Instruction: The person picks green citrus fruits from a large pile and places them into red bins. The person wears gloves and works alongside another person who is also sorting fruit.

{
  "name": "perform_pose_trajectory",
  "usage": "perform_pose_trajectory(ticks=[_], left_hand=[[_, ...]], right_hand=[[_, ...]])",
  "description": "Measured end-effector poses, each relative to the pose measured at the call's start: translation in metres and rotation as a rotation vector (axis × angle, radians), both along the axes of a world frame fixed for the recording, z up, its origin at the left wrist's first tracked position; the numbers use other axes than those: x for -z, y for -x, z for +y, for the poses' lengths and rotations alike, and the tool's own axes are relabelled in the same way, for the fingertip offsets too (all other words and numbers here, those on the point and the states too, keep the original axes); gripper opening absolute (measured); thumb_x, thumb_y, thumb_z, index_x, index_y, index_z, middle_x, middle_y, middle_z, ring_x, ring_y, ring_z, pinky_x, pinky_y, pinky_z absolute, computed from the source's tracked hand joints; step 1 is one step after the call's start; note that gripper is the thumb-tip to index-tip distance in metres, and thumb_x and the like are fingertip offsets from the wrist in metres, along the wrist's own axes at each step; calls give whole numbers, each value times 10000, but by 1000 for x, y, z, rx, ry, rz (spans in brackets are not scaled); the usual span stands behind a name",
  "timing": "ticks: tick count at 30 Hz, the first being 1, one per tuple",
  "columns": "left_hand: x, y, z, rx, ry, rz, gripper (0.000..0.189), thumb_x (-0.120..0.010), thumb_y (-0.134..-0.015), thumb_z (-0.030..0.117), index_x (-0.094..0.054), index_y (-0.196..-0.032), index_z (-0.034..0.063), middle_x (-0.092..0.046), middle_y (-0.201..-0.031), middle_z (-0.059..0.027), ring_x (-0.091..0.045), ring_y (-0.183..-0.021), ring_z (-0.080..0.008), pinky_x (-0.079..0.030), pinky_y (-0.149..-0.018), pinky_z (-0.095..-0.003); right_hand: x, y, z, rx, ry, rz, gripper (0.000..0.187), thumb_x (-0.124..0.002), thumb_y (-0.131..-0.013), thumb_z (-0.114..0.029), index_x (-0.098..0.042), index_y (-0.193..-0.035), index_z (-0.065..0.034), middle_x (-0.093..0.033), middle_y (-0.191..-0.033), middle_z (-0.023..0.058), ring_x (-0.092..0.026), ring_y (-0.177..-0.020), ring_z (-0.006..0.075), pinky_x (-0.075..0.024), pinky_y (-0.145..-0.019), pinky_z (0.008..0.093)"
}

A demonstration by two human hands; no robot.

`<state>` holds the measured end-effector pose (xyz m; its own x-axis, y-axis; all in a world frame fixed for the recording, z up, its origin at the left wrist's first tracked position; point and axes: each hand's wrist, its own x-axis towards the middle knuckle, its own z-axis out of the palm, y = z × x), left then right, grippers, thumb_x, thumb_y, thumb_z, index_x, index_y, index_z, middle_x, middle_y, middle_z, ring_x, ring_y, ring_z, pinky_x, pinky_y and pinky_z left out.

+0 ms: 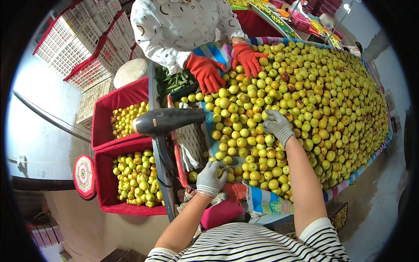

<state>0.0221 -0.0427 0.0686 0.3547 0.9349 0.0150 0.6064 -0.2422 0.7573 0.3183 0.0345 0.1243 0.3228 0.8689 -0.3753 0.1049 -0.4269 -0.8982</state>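
Small yellow-green fruits (pixel 330 108), some with red-brown patches, cover a large cloth-lined sorting table. My right hand (pixel 276 126), in a grey striped glove, rests on the fruits near the middle, its fingers curled at a yellow-green one; whether it grips it I cannot tell. My left hand (pixel 211 178), in the same kind of glove, is at the table's near left, beside a few fruits, its thumb apart from the fingers; its palm side is hidden. A black hair dryer (pixel 170 120) lies across the table's left part, beside a white woven item (pixel 193 144).
A co-worker's red-gloved hands (pixel 208 72) touch fruits at the far side. Two red-lined crates (pixel 127 209) of fruit stand left of the table's metal edge (pixel 162 183). Stacked white plastic crates (pixel 70 39) stand behind. A pink box-like object (pixel 221 214) sits close before me.
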Motion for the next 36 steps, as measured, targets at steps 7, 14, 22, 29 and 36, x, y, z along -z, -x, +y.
perform_pose_trajectory(ticks=[7,14,22,29,36], left_hand=[[-5,-2,0,10,10,69,281,-710,-783,230,-589,-988,82,-595,-931,-148,-621,-828,-369,-523,-703,-440],[1,-3,0,7,-5,85,298,-702,-789,264,-582,-994,84,-589,-942,-145,-625,-813,-365,-525,-691,-446],[-3,-4,1,9,32,124,300,-715,-781,230,-596,-1009,76,-605,-959,-155,-625,-840,-375,-520,-726,-444],[-3,-5,2,13,41,95,307,-710,-789,246,-594,-1015,74,-610,-981,-155,-628,-852,-373,-522,-741,-442],[-5,-3,2,15,49,133,316,-716,-785,239,-594,-1027,77,-610,-1002,-148,-635,-866,-360,-529,-750,-430]], right_hand=[[59,48,10,-59,-88,186,637,-718,-767,-45,-486,-1361,-34,-568,-1189,176,-627,-926,169,-553,-772,279],[62,73,-7,-82,-80,268,405,-645,-833,-38,-585,-1232,-74,-626,-1025,64,-635,-877,175,-539,-770,273],[27,133,-14,-870,306,-1067,326,-532,-919,-118,-538,-1245,-124,-530,-1278,166,-620,-1103,328,-536,-867,463],[29,137,11,-898,389,-908,391,-698,-800,-198,-622,-1160,-67,-649,-1183,146,-648,-1042,313,-539,-860,384],[7,85,-45,-463,-32,704,557,-728,-827,-203,-536,-1325,-43,-645,-1094,77,-604,-850,82,-506,-675,209]])
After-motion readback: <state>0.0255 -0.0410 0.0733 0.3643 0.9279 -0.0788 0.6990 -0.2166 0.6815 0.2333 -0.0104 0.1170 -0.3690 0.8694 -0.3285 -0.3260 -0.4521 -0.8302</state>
